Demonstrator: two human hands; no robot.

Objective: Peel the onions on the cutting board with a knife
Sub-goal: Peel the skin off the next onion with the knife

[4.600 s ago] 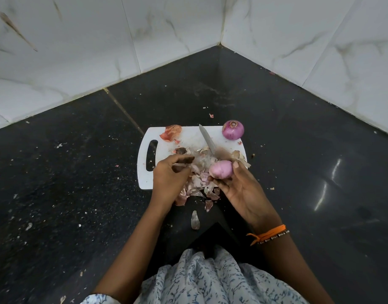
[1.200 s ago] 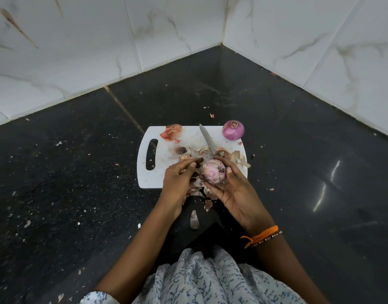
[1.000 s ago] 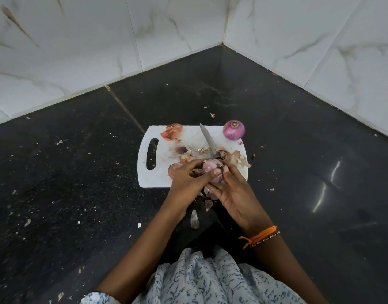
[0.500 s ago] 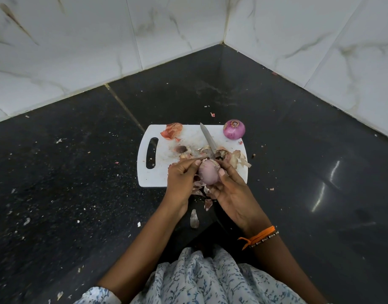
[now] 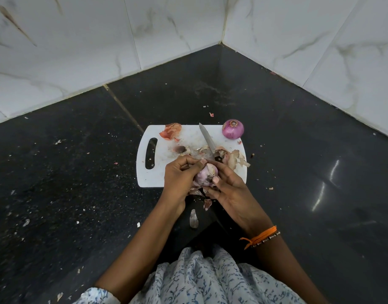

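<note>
Pale purple onion cradled in curled right hand, left hand pinching its skin, knife lying on white cutting board, second onion at board's 1 o'clock corner.

1. The knife handle is covered by peel scraps and fingers; only the blade is seen.
2. The near side of the held onion is masked by the left hand and the right hand.
3. The near edge of the cutting board is partly hidden behind both hands.
4. Both forearms are cut off by the lower frame edge.
</note>
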